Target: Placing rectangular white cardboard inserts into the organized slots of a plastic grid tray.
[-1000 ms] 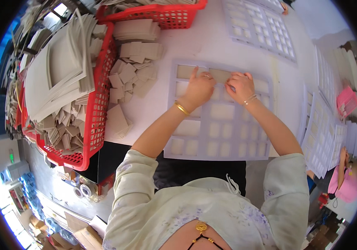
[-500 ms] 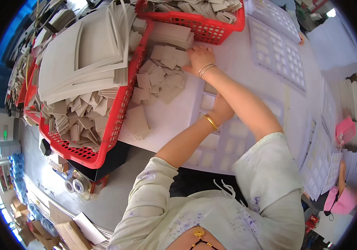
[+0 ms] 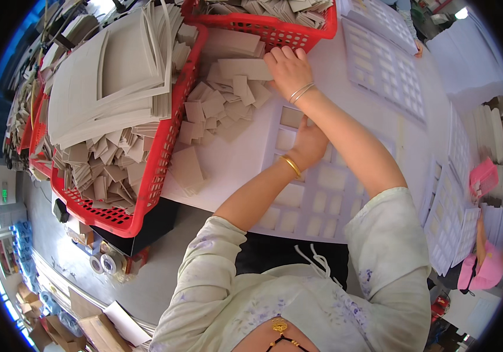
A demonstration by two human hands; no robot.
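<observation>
My right hand (image 3: 290,73) reaches to the far side of the table, its fingers closed at the right end of a long grey cardboard strip (image 3: 244,69). Beneath that strip lies a loose heap of small grey cardboard pieces (image 3: 213,104). My left hand (image 3: 311,142), below a gold bangle, rests on a white grid panel (image 3: 329,182) with rectangular openings. My right forearm crosses over this hand and hides most of its fingers. A grey fill shows in the panel's opening (image 3: 292,117) at the far left corner.
A red basket (image 3: 146,202) heaped with cardboard pieces and large sheets stands at the left. Another red basket (image 3: 316,38) is beyond my right hand, beside a cardboard stack (image 3: 234,44). More grid panels (image 3: 386,67) lie at the right. A person in pink (image 3: 486,267) is at far right.
My right hand has shifted slightly right and now grips the long cardboard strip, which lies over the heap. My left hand stays on the panel. The view has shifted a little.
</observation>
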